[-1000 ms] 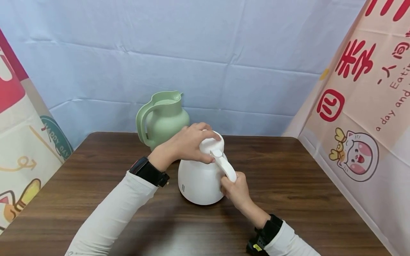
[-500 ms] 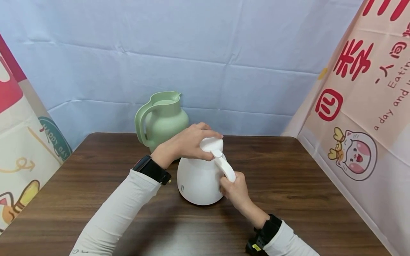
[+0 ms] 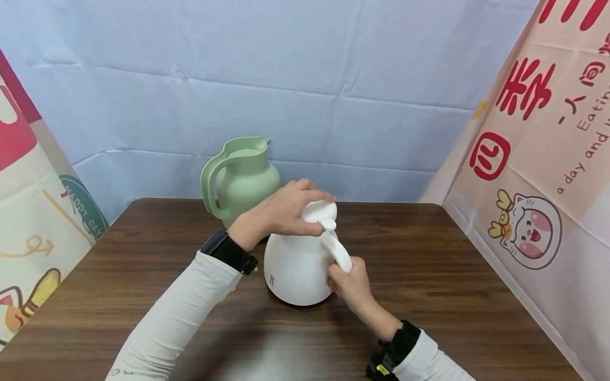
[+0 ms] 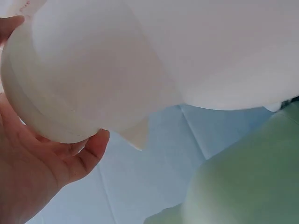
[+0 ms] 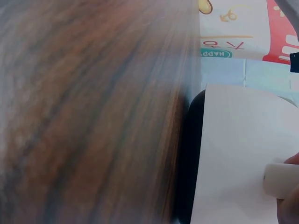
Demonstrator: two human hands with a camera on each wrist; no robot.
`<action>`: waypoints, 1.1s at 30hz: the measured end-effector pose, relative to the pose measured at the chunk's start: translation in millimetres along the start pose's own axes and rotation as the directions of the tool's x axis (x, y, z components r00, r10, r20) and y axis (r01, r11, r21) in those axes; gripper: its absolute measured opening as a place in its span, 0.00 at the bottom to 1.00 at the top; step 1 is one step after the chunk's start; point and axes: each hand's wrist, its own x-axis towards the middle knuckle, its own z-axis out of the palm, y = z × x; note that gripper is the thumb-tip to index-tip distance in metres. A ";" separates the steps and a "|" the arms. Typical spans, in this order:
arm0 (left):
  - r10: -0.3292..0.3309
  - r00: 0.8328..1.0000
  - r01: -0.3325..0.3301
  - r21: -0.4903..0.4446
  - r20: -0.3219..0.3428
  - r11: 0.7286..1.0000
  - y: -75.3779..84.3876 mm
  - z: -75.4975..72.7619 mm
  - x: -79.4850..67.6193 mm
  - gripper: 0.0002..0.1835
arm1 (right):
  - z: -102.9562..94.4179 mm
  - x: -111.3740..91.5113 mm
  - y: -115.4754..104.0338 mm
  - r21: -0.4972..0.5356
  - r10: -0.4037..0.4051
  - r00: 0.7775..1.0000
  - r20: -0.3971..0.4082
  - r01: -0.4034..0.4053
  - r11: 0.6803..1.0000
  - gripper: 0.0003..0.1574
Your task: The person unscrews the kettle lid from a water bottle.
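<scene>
A white thermos jug with a dark base stands upright on the table. My left hand grips the jug's round white lid from the left side. In the left wrist view, the fingertips of that hand curl against the lid's rim, and a small pointed spout shows beside them. Lower down, my right hand holds the jug's curved handle. Only the handle's end and a bit of that hand appear in the right wrist view.
Close behind the white jug, on its left, stands a green pitcher with its handle to the left. The brown wooden table ends at a pale blue cloth backdrop. Printed cloths hang at both sides.
My left hand has shifted slightly right together with the lid, which appears turned a little on the jug. The right hand keeps its hold, and the jug's body has stayed put.
</scene>
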 end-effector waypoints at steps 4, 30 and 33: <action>0.010 1.000 -0.010 -0.003 -0.025 1.000 4.8 -2.9 1.9 0.28 | 3.4 -1.8 -13.2 -0.020 -0.016 1.000 0.015 0.016 1.000 0.14; -0.018 0.997 0.013 -0.076 -0.069 0.997 2.8 -20.5 -31.5 0.31 | 7.1 -3.0 -22.6 -0.004 -0.012 1.000 0.005 0.012 1.000 0.13; -0.068 0.996 0.062 -0.098 -0.054 0.993 -0.4 -23.9 -39.3 0.30 | 6.3 -2.0 -17.1 -0.013 -0.014 1.000 0.009 0.014 1.000 0.13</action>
